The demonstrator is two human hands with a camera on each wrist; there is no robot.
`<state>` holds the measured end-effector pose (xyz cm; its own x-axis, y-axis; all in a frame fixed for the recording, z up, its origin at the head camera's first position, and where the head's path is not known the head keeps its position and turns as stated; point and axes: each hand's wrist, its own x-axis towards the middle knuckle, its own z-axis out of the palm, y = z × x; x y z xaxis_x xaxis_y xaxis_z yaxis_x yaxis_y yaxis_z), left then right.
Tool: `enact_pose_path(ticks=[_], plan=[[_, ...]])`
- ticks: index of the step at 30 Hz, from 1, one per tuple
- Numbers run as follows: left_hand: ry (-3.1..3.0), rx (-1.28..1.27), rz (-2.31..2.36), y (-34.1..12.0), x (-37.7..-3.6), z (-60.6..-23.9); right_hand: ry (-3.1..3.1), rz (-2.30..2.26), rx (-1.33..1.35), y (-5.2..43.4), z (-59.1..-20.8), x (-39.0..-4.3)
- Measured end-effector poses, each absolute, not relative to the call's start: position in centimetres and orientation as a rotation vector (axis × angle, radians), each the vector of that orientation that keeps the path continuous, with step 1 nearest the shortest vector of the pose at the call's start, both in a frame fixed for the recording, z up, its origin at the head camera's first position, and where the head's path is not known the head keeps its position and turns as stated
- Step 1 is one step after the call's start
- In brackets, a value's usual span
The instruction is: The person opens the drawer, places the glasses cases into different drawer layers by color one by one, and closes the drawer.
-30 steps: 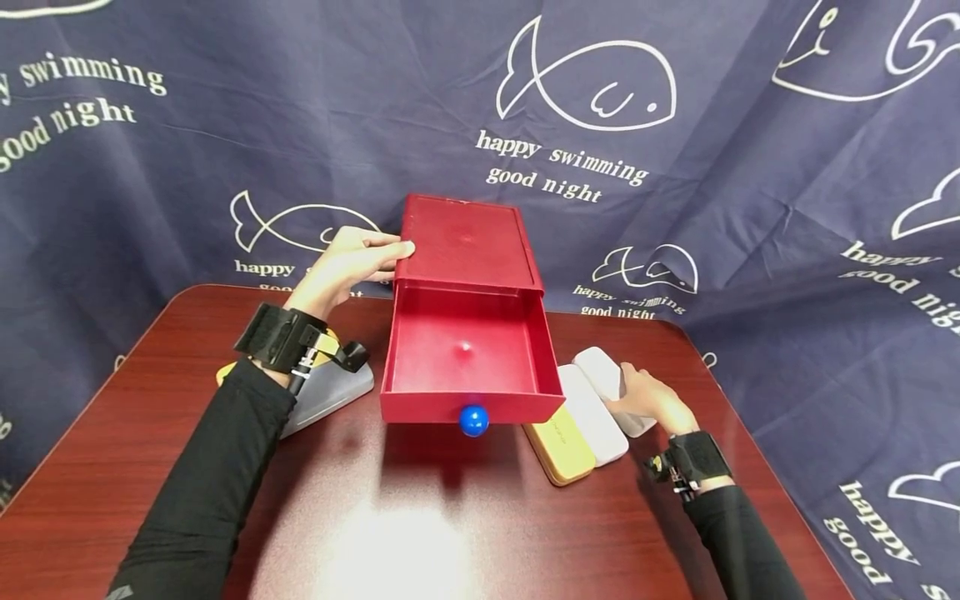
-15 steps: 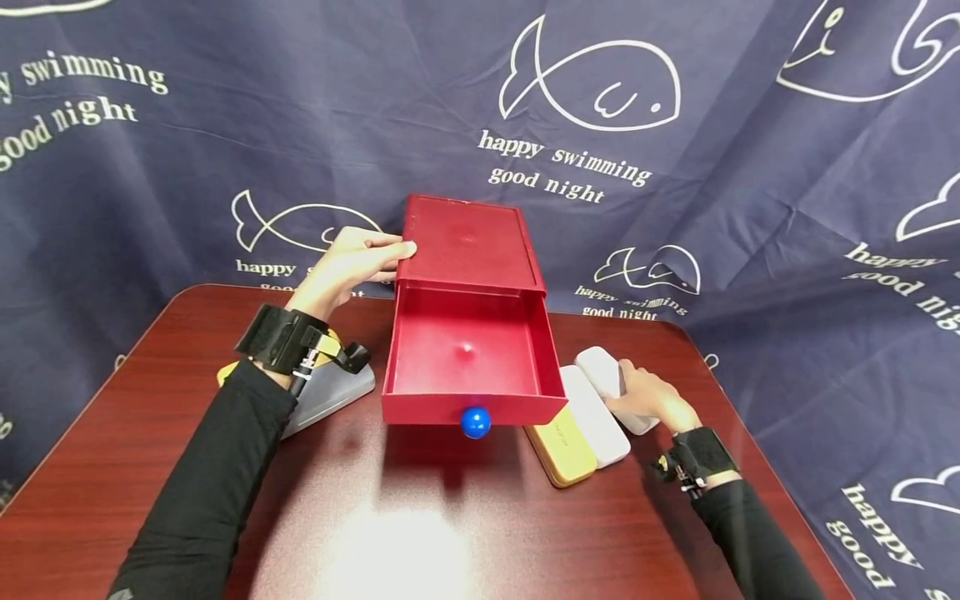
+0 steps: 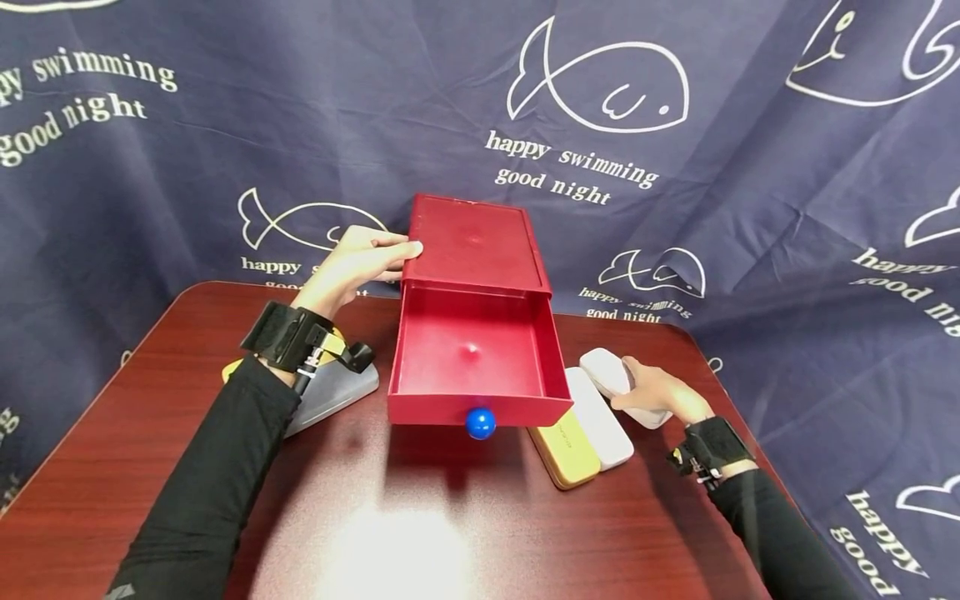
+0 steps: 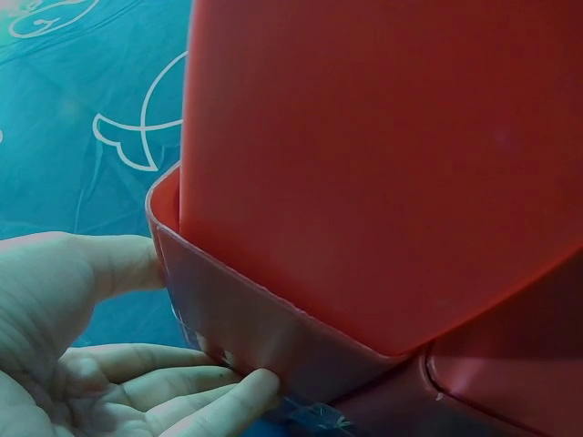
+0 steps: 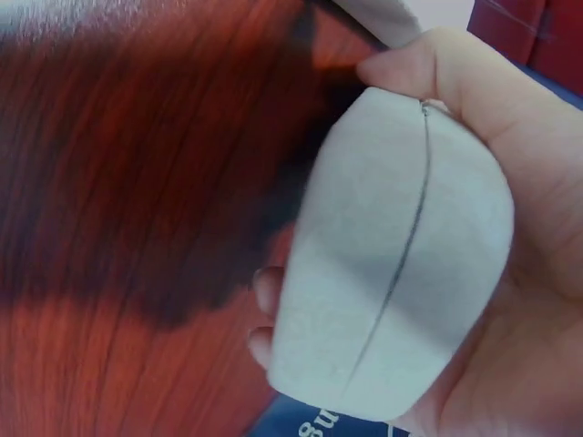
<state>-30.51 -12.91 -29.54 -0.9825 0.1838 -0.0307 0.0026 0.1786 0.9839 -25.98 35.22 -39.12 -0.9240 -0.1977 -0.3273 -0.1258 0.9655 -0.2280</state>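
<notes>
the right hand [image 3: 658, 392] covers the near end of the white case [image 3: 609, 372]. at 9 o'clock of the red drawer box [image 3: 471, 242], the left forearm hides most of a grey-and-yellow case [image 3: 333, 390]. in the left wrist view the box runs off the top and right edges — its seams blur. in the right wrist view the white case's end is cut off at the bottom.

You are looking at a dark red wooden table [image 3: 420, 533] catching a bright glare near its front edge. Beside the drawer's right front corner, a yellow case [image 3: 564, 451] and a white case [image 3: 600, 421] are lying side by side, touching. A grey case [image 3: 333, 394] is sitting to the left. A navy fish-print curtain [image 3: 712, 133] is hanging behind.
</notes>
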Motion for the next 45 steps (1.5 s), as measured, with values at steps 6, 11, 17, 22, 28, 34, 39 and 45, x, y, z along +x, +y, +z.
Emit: enact_pose_path(ticks=[6, 11, 17, 22, 28, 34, 39, 45], plan=[[2.305, 0.186, 1.928, -12.7, -30.6, -29.4, 2.801, -0.254, -0.263, 35.3, -38.0, -25.8], [2.303, 0.178, 1.930, -12.7, -30.6, -29.5, 2.838, -0.128, -0.245, 35.3, -37.0, -25.8], [2.300, 0.166, 1.925, -12.8, -30.5, -29.4, 2.910, -0.155, -0.214, 35.6, -35.7, -25.0], [2.301, 0.177, 1.937, -12.8, -30.7, -29.4, 3.041, -0.196, -0.221, 35.4, -33.1, -24.0], [2.309, 0.182, 1.943, -12.8, -30.5, -29.5, 3.169, -0.438, -0.193, 34.8, -30.3, -22.9], [2.287, 0.171, 1.932, -12.6, -30.3, -29.9, 3.193, -0.862, -0.263, 33.5, -28.7, -22.3], [2.286, 0.158, 1.950, -12.7, -30.4, -30.0, 3.045, -1.386, -0.437, 31.6, -27.3, -22.6], [2.298, 0.165, 1.949, -12.7, -30.5, -29.9, 2.547, -2.090, -0.607, 28.6, -24.6, -22.7]])
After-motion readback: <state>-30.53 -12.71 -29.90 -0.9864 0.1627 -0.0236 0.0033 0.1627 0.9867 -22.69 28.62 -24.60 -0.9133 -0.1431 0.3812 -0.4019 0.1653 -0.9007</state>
